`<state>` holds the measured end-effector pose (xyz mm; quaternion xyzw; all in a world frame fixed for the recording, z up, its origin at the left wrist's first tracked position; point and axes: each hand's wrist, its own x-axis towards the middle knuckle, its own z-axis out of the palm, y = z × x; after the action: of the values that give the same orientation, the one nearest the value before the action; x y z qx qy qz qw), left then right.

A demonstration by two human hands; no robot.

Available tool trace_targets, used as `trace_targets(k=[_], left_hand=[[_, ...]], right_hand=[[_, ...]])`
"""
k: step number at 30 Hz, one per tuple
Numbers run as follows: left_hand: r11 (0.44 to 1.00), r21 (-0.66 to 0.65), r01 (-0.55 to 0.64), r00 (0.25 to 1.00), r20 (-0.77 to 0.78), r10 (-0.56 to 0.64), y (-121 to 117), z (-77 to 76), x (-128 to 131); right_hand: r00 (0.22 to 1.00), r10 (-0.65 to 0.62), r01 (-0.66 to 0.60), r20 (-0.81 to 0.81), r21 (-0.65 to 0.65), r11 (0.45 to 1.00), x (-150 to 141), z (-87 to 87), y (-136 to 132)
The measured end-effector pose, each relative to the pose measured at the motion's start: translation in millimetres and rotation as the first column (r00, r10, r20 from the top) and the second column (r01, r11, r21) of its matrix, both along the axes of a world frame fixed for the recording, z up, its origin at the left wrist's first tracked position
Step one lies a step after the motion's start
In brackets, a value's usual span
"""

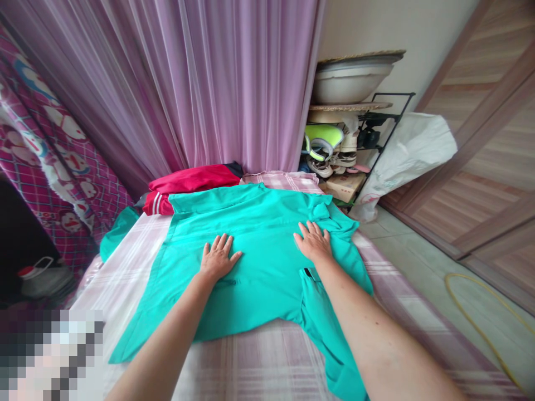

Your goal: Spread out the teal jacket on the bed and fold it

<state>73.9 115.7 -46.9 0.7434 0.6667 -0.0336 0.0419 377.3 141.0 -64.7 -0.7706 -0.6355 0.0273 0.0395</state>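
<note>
Turquoise shirt [267, 262] is pressed flat on a plaid bedsheet [259, 362], the left hand [219, 257] and right hand [313, 242] spread open, nothing gripped.

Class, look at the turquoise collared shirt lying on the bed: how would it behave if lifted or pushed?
The turquoise collared shirt would probably hang floppy, since its edges lie in soft folds. It looks thin and likely light, lying flat under the left hand and right hand. Pushed, it would probably bunch on the checked bedsheet.
</note>
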Motion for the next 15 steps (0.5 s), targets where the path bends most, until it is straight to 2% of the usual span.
trace_targets(k=[4, 9, 12, 15], left_hand=[[1.0, 0.008, -0.025, 1.0, -0.012, 0.025, -10.2, -0.1, -32.8], [0.99, 0.058, -0.129, 0.991, -0.038, 0.132, -24.8, -0.7, -73.2], [0.975, 0.082, -0.208, 0.977, -0.035, 0.212, -31.0, 0.0, -86.3], [0.959, 0.095, -0.269, 0.962, -0.019, 0.272, -32.8, 1.4, -87.9]], right_hand=[[1.0, 0.003, -0.003, 0.0, 0.003, 1.0, 0.4, -0.9, 0.2], [1.0, 0.004, -0.004, 0.016, -0.004, 1.0, 1.8, -3.6, 2.1], [1.0, 0.006, -0.006, 0.028, -0.005, 1.0, 2.2, -4.9, 3.2], [0.999, 0.002, -0.002, 0.034, -0.011, 1.0, 2.3, -5.8, 3.3]])
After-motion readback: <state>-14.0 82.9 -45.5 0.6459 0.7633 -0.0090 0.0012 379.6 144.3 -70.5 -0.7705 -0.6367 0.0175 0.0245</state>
